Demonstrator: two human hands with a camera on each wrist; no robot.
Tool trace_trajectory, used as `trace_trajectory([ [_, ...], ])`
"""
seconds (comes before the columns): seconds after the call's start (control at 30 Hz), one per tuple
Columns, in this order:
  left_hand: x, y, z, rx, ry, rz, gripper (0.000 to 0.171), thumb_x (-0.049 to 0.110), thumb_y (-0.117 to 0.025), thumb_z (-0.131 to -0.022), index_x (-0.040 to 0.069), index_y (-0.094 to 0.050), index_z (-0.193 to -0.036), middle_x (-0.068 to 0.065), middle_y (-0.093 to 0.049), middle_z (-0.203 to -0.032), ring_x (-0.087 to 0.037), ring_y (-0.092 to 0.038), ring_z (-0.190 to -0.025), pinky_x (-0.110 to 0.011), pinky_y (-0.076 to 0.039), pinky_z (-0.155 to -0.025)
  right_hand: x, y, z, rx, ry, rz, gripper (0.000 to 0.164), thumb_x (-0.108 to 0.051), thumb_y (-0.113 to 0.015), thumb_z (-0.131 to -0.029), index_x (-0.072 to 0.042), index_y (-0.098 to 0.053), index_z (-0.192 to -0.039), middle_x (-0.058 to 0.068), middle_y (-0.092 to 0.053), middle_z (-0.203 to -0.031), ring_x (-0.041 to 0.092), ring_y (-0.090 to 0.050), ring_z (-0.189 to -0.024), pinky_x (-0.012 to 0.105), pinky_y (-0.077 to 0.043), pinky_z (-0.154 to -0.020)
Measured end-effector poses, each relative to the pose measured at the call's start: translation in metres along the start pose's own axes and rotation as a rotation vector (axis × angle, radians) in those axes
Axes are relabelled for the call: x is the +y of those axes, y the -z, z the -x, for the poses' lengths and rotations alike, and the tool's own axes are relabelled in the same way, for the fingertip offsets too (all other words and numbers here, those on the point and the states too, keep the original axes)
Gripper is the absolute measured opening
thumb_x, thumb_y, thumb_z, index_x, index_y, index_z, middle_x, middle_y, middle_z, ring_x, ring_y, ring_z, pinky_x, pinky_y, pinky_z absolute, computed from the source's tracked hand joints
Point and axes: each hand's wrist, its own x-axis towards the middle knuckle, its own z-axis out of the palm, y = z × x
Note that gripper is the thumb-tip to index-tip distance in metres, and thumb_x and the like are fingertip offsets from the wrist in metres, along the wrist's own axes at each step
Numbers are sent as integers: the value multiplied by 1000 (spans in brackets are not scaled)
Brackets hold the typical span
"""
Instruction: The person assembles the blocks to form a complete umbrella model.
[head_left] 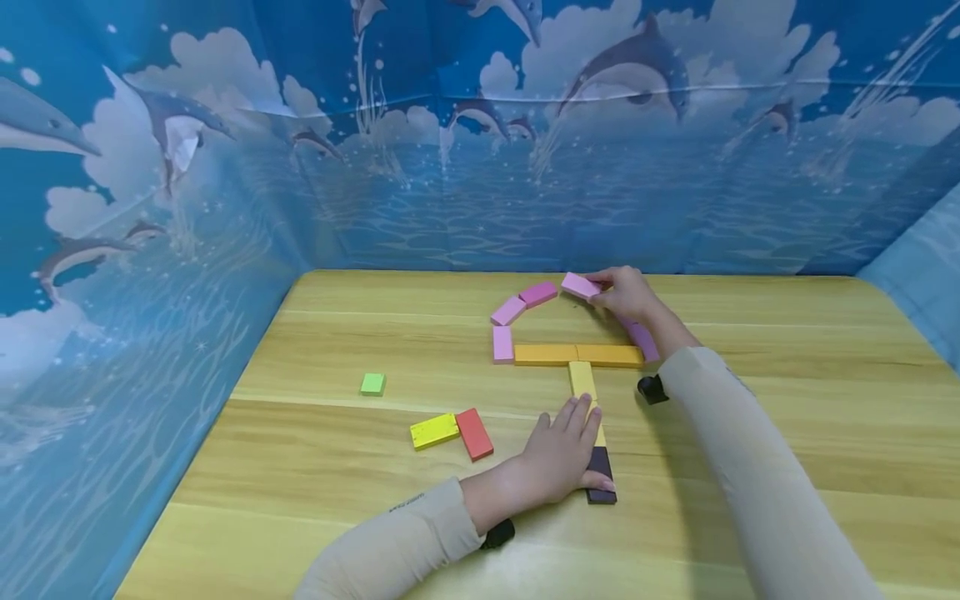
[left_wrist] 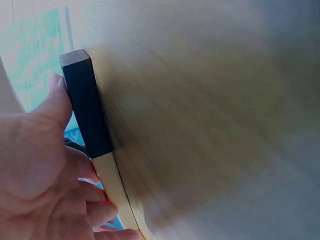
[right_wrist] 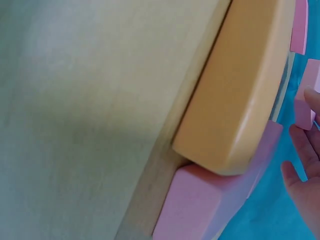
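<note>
My right hand (head_left: 632, 298) pinches a light pink block (head_left: 580, 286) at the far side of the table, by the top of an arch of pink and purple blocks. In the right wrist view the held pink block (right_wrist: 305, 97) appears raised off the table. Two orange blocks (head_left: 546, 355) lie end to end across the arch's base. Below them a column of pale yellow blocks (head_left: 581, 378) runs down to a dark block (head_left: 602, 493). My left hand (head_left: 558, 462) rests along this column, fingers extended over the yellow part, thumb at the dark block (left_wrist: 87, 105).
To the left lie a small green block (head_left: 372, 384), a bright yellow block (head_left: 435, 432) and a red block (head_left: 474, 433), the last two touching. A blue dolphin-print curtain (head_left: 450, 225) hangs behind the wooden table (head_left: 300, 500).
</note>
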Motion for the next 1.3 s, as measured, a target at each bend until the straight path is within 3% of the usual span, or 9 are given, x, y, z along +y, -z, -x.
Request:
trace_trajectory([
  [0.2,1,2,0,-16,0,-16,88,71,-34,-83,12,-27,-148,-8,-23,-152,-19,-25,-138,-34,-39,-97,3,-1,0,-1,-30,-15,44,-6,-58,-90,6,-49,-131,29,-52,-123,40,-46,-114,50,-40,-91],
  [0.5,-2,2,1,-7,7,-16,89,72,-34,-83,12,-28,-148,-8,-24,-152,-19,-25,-137,-34,-40,-97,12,-4,-5,6,-7,-3,44,-5,-58,-89,7,-49,-130,30,-52,-123,39,-48,-112,49,-39,-91],
  [1.03,-1,4,3,-4,3,-44,88,72,-33,-83,12,-28,-147,-7,-24,-152,-18,-26,-137,-33,-40,-96,18,-10,-6,4,-47,-73,44,-7,-57,-91,6,-48,-132,30,-52,-123,37,-51,-109,45,-42,-86],
  [1.3,-3,3,2,-14,-3,-27,88,72,-32,-84,12,-26,-148,-8,-23,-152,-19,-25,-137,-34,-39,-97,21,-12,-10,-26,-46,-55,44,-12,-55,-93,4,-47,-134,29,-51,-125,37,-49,-110,46,-41,-87],
])
